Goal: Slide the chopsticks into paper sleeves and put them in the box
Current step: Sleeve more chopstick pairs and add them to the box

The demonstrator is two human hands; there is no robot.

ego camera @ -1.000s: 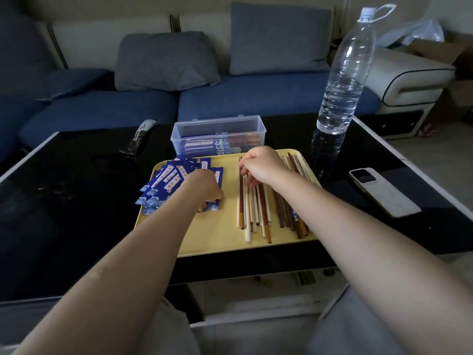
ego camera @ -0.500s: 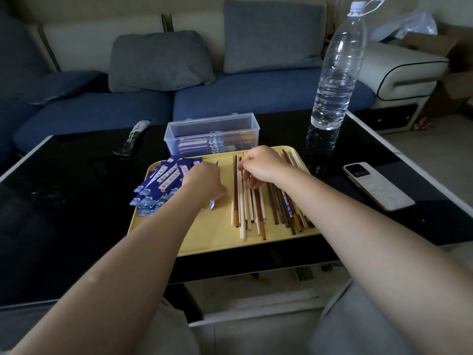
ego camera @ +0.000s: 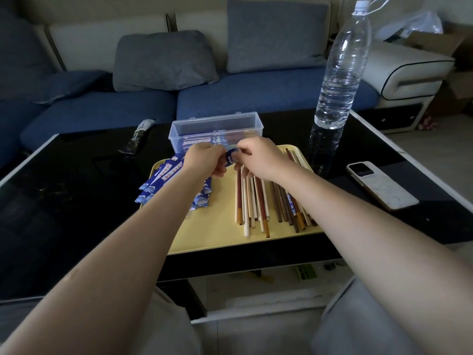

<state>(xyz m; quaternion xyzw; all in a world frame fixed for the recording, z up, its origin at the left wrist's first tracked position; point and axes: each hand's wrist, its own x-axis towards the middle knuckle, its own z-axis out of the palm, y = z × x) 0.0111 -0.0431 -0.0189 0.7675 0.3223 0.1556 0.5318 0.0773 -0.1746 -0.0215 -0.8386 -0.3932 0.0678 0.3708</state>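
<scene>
A yellow tray lies on the black table. Several loose chopsticks, pale and brown, lie in rows on its right half. A pile of blue paper sleeves covers its left part. My left hand holds one blue sleeve raised above the tray. My right hand meets it from the right, its fingertips pinching the sleeve's end; any chopstick in that hand is hidden. Behind both hands stands the clear plastic box with several sleeved chopsticks inside.
A tall water bottle stands right of the box. A white phone lies at the table's right edge. A dark wrapped object lies at the back left. A blue sofa with grey cushions is behind the table.
My left hand has lifted a sleeve off the pile and moved it right. My right hand has left the chopsticks and risen to meet the sleeve.
</scene>
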